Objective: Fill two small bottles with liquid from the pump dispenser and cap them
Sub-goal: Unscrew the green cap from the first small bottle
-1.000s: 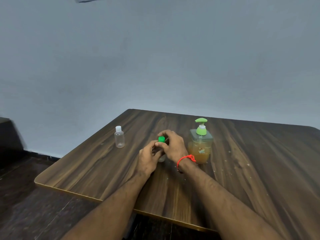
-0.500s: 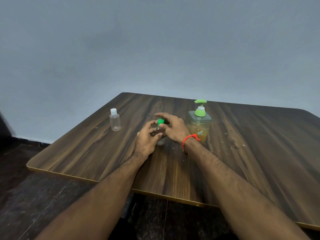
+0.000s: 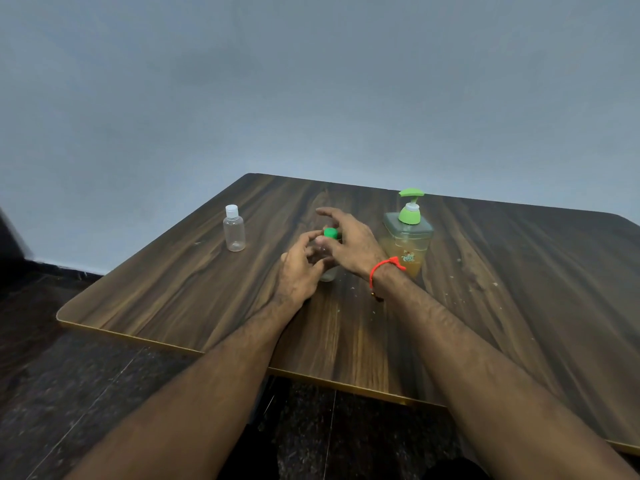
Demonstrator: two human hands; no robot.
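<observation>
- Here the left hand (image 3: 298,271) wraps the green-capped bottle (image 3: 328,268) standing on the surface (image 3: 519,306), steadying it for uncapping or capping; which, I cannot tell.
- The right hand (image 3: 349,244) pinches the cap (image 3: 330,233), other fingers spread.
- The dispenser (image 3: 408,237) stands just right, within reach.
- The white-capped bottle (image 3: 234,228) waits well left.

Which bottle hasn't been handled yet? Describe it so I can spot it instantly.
On the wooden table, look left of both hands, toward the far left edge. A small clear bottle stands there alone, upright. Its cap is white, unlike the green cap between the hands.
</observation>
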